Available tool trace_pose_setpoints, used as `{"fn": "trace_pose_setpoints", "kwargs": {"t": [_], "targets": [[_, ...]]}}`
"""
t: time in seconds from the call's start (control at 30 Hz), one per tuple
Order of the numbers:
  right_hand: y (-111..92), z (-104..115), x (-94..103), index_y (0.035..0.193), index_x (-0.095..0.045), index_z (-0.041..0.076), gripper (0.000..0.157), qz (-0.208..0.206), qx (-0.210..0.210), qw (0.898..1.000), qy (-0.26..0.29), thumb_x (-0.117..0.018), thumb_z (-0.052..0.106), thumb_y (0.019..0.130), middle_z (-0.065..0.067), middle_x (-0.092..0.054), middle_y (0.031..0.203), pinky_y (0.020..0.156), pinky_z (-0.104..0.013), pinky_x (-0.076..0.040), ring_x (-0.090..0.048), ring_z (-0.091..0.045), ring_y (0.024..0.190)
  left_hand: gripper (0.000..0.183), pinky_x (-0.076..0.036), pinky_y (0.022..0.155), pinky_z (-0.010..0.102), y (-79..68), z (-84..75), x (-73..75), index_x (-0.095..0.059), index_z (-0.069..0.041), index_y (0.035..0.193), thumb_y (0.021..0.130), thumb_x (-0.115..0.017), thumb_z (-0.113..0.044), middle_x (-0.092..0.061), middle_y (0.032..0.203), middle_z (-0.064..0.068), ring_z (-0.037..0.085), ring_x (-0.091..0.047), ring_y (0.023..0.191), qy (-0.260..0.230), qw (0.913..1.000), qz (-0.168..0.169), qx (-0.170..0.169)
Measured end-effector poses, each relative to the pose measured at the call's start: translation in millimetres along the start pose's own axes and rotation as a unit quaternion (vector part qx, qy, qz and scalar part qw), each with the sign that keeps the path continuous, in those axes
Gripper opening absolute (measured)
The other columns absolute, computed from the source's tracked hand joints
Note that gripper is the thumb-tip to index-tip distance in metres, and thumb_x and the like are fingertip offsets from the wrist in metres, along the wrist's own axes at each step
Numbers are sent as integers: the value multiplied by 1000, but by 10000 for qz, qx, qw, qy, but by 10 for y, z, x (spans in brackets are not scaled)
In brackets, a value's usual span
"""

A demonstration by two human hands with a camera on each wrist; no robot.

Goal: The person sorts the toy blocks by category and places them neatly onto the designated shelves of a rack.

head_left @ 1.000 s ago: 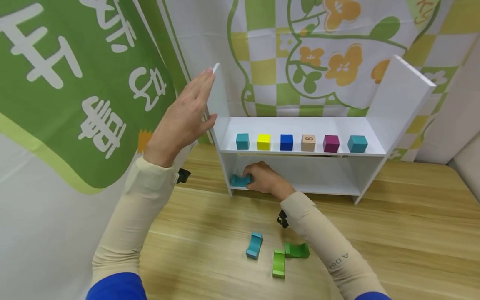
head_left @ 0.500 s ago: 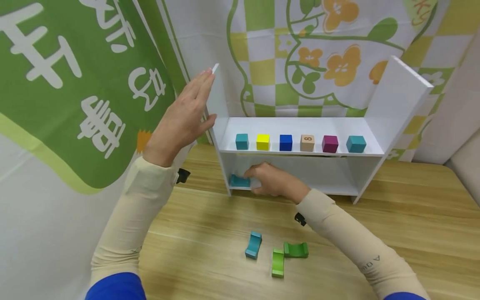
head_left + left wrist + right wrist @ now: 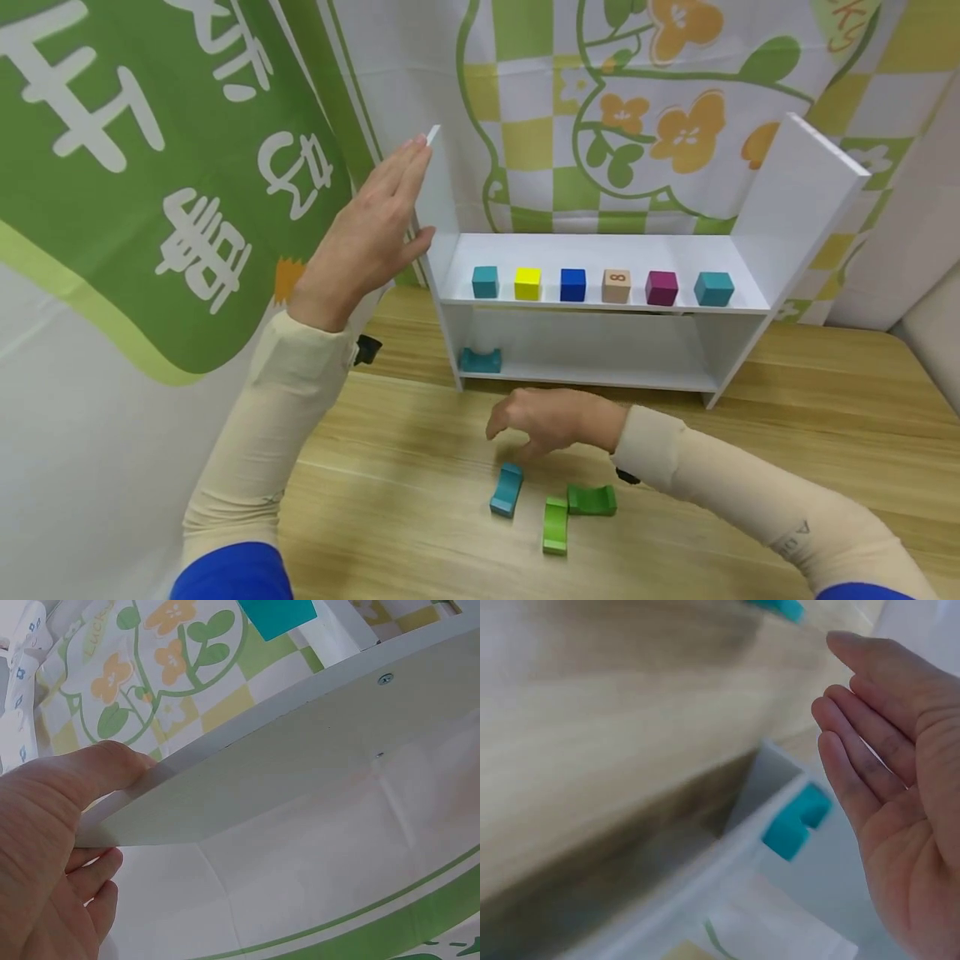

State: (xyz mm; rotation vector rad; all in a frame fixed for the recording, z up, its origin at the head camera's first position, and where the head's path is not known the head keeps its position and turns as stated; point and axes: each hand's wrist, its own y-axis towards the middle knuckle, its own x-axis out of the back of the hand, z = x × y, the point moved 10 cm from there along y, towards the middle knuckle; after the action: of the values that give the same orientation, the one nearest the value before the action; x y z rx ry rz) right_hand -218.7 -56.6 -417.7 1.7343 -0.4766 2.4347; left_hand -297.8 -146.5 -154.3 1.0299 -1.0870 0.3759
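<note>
My left hand [image 3: 375,229] holds the left side panel [image 3: 247,765] of a white two-tier shelf [image 3: 592,346], thumb on one face and fingers on the other in the left wrist view. My right hand [image 3: 555,417] hovers over the table in front of the shelf, fingers loosely bent and nothing in them. Just below its fingertips lies a blue block with a scooped-out side [image 3: 507,490]. A matching teal scooped block [image 3: 480,361] sits at the left end of the lower tier; the right wrist view also catches this teal block [image 3: 796,822].
Two scooped green blocks, one light [image 3: 555,527] and one darker [image 3: 592,500], lie close together on the wooden table [image 3: 405,492]. On the upper tier several cubes stand in a row, among them a yellow cube [image 3: 528,284] and a purple cube [image 3: 662,288]. Patterned cloth [image 3: 525,125] hangs behind.
My right hand has let go of the teal block on the lower tier, drawn back out of the shelf and come down over the table toward the blue block. The left hand stays put.
</note>
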Motion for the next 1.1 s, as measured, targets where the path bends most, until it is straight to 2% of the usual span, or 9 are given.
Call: {"fn": "trace_pose_setpoints", "kwargs": {"t": [0.13,0.3,0.53,0.87,0.97,1.1], "targets": [[-1,30,-206,123,-65,14,39,150,151,9998,44,-73,14,85,3,-66,125,98,-19,-52,-61,-8,116,88,-14,127,34,6,-1,-2,-11,-6,156,89,-67,-17,-10,164,6,22,-11,153,16,10000,22,12],[22,78,-361,116,-67,13,37,67,405,9991,-68,-77,13,81,3,-69,117,90,-13,-53,-64,-5,107,88,-13,127,34,5,9,-7,-10,-6,156,89,-67,-17,-7,165,4,21,-11,153,-18,10000,56,45],[49,60,-493,111,-69,17,32,-15,326,9993,164,-77,12,80,7,-70,110,84,-8,-52,-63,1,100,89,-13,127,34,5,7,-7,-10,-7,156,89,-67,-17,-7,165,2,21,-10,153,-65,9999,59,70],[-17,-110,-463,102,-72,19,23,-250,-10,9984,508,-78,17,80,10,-71,99,76,-8,-51,-60,3,86,88,-15,127,35,7,-16,11,-12,-7,156,89,-68,-16,-9,165,3,21,-12,153,-61,10000,-15,25],[-72,-171,-409,100,-71,18,20,-392,-111,9968,687,-77,18,81,11,-69,95,72,-9,-49,-57,1,81,88,-15,127,35,7,-17,9,-12,-6,156,88,-68,-16,-8,165,3,22,-12,153,-69,10000,-10,27],[-167,-234,-289,100,-71,16,19,-657,-264,9938,853,-76,17,82,9,-70,97,76,-12,-52,-61,-5,84,89,-15,127,34,7,-17,5,-12,-6,156,88,-69,-15,-9,165,3,22,-12,153,-61,10000,-24,17]]}}
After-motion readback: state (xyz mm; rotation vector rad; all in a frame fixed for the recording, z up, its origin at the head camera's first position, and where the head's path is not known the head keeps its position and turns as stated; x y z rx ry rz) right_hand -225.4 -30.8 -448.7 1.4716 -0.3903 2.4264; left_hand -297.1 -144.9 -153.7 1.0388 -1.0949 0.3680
